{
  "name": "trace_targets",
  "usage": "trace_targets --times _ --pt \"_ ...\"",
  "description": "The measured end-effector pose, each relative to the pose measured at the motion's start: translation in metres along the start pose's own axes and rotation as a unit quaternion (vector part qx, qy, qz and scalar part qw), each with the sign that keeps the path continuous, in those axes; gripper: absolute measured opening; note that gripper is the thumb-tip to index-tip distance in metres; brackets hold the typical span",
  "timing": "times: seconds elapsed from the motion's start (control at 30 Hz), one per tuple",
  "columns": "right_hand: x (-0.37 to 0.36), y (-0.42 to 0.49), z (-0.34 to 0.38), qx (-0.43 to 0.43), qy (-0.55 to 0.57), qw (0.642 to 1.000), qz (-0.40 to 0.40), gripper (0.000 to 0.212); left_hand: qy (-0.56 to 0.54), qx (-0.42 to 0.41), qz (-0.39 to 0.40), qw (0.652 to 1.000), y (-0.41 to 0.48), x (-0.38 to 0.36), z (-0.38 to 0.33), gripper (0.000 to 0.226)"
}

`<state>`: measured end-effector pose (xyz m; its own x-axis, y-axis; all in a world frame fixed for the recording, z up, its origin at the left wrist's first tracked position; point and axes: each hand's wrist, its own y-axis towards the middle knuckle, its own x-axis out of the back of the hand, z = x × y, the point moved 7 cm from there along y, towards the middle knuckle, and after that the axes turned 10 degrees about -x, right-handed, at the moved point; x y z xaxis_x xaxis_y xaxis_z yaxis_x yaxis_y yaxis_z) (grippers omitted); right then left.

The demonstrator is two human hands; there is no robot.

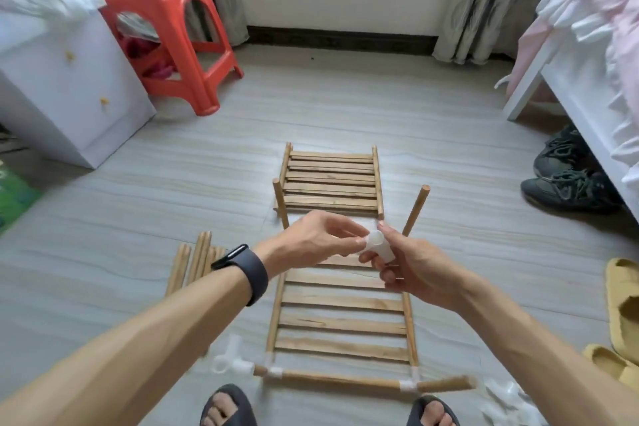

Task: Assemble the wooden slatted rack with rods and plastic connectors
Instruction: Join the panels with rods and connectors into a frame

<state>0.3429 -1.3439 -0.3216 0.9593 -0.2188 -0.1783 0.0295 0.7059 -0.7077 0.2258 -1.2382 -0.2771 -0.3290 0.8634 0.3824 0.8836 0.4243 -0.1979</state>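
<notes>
— Held item?
— Gripped in right hand (415,268), pinched at one end by left hand (321,239): white plastic connector (378,245).
— Directly below?
— Slatted panel (342,316), flat on floor.
— Beyond?
— Stacked panels (332,183).
— Left of grip?
— Loose rods (195,261); nearer, spare connectors (230,358).

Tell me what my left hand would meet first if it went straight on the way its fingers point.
The white plastic connector. Your left hand points rightward, and its fingertips seem to pinch the connector's open end. Your right hand grips the connector just beyond, so it would come next.
</notes>
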Motion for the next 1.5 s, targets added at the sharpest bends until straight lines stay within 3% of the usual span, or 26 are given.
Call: trace_targets --times 0.1,0.23,0.37,0.47,0.57,0.8,0.97,1.23,1.5 --pt "-0.027 0.014 0.009 -0.014 0.030 0.999 0.027 0.056 -0.001 0.016 -0.065 0.998 -0.014 0.021 0.014 0.011" --pt "-0.042 0.035 0.025 0.026 0.078 0.997 0.002 0.032 -0.048 0.058 -0.121 0.990 -0.024 0.047 0.041 0.025" --pt "-0.052 0.062 0.042 0.048 0.073 0.996 -0.035 0.027 -0.119 0.093 -0.130 0.980 -0.020 0.061 0.068 0.026" --pt "-0.058 0.087 0.059 0.064 0.070 0.993 -0.066 0.028 -0.233 0.107 -0.136 0.957 -0.011 0.071 0.084 0.028" --pt "-0.063 0.110 0.076 0.086 0.034 0.993 -0.079 0.029 -0.299 0.138 -0.161 0.930 -0.005 0.087 0.097 0.053" --pt "-0.072 0.148 0.110 0.106 0.028 0.992 -0.066 0.026 -0.179 0.146 -0.222 0.947 0.018 0.139 0.102 0.062" --pt "-0.061 0.178 0.123 0.105 -0.005 0.988 -0.111 0.028 -0.099 0.105 -0.367 0.919 0.033 0.185 0.116 0.042" --pt "-0.075 0.208 0.119 0.087 -0.044 0.990 -0.104 0.022 -0.176 0.121 -0.262 0.941 0.047 0.166 0.142 0.050" --pt "-0.074 0.209 0.122 0.090 -0.077 0.987 -0.107 0.026 -0.190 0.130 -0.273 0.934 0.053 0.164 0.144 0.034"
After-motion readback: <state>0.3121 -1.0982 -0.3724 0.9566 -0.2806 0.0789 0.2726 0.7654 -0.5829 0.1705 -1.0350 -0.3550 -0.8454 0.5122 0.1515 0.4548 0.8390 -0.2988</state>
